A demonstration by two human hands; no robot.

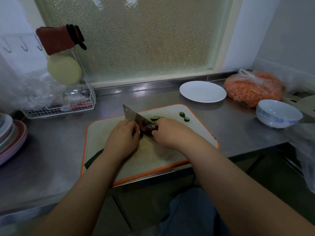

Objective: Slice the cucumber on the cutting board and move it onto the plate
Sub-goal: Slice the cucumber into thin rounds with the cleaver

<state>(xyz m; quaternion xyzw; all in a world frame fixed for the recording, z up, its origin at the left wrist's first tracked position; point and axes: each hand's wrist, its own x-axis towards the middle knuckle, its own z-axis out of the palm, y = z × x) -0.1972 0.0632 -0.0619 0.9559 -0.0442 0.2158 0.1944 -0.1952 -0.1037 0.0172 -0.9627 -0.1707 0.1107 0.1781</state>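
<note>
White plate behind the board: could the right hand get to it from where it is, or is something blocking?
Probably yes. The white plate sits on bare steel counter past the cutting board's far right corner, nothing between. But the right hand has its grip on the cleaver, so it would need freeing first.

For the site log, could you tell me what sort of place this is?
Probably a small home kitchen: a steel counter under a frosted window, a cutting board with cucumber slices, a white plate and a dish rack.
</note>
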